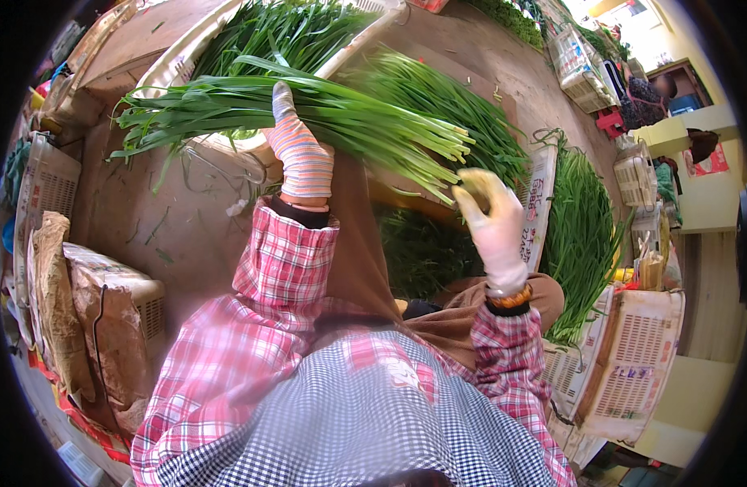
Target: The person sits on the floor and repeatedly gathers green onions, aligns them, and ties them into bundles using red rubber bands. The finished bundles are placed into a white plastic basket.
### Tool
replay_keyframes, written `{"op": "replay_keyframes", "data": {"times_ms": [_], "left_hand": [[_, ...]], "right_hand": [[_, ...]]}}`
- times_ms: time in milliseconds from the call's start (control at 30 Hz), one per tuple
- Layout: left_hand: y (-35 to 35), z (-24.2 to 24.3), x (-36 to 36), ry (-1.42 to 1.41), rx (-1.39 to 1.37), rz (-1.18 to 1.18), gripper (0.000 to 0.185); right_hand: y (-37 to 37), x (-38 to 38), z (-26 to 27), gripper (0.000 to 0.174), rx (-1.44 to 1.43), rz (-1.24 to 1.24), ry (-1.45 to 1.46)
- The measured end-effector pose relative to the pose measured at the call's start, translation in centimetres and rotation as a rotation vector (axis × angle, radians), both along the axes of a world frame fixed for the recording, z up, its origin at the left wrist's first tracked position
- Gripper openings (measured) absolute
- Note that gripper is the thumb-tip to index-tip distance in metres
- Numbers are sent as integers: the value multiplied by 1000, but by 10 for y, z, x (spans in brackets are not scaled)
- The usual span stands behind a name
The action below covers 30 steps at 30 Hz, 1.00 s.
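My left hand [297,143], in a striped knit glove, is closed around a bunch of long flat green leaves, likely garlic chives [349,122]. Its thumb lies over the leaves; the pale cut stems point right. By the stem ends my right hand [489,207], in a pale glove with yellowish fingertips, has thumb and forefinger curved apart. Whether it touches a stem cannot be told. Behind the bunch lies a pile of the same greens [434,97], and a white plastic crate [355,45] holds more.
More greens [577,225] lie at the right beside a white crate side bearing writing [537,207]. Dark leafy scraps [422,249] lie low between my legs. Crates [632,359] stand at the right, another [127,280] with brown paper at the left. A person [644,100] is at the upper right.
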<state>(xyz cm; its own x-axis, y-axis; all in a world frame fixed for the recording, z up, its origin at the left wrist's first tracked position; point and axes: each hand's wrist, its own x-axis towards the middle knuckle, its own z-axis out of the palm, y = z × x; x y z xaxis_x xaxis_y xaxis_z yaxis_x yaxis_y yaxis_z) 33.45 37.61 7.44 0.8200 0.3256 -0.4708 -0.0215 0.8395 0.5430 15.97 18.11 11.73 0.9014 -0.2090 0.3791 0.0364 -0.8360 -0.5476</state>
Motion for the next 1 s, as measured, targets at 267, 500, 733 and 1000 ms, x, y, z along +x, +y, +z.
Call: {"op": "replay_keyframes", "data": {"times_ms": [267,500,733,1000], "left_hand": [[6,-12,8,-38,-61,35,40],[8,-37,19,-199,28,20,37],[18,-33,17,-195,-156,-54,39],[21,-14,12,-62,-152,-25,43]], "right_hand": [[57,86,-15,23,-225,138,-136],[64,97,-13,9,-403,223,-229],[-5,36,10,6,-99,65,-181],[-111,-86,-103,16,-399,-235,785]]}}
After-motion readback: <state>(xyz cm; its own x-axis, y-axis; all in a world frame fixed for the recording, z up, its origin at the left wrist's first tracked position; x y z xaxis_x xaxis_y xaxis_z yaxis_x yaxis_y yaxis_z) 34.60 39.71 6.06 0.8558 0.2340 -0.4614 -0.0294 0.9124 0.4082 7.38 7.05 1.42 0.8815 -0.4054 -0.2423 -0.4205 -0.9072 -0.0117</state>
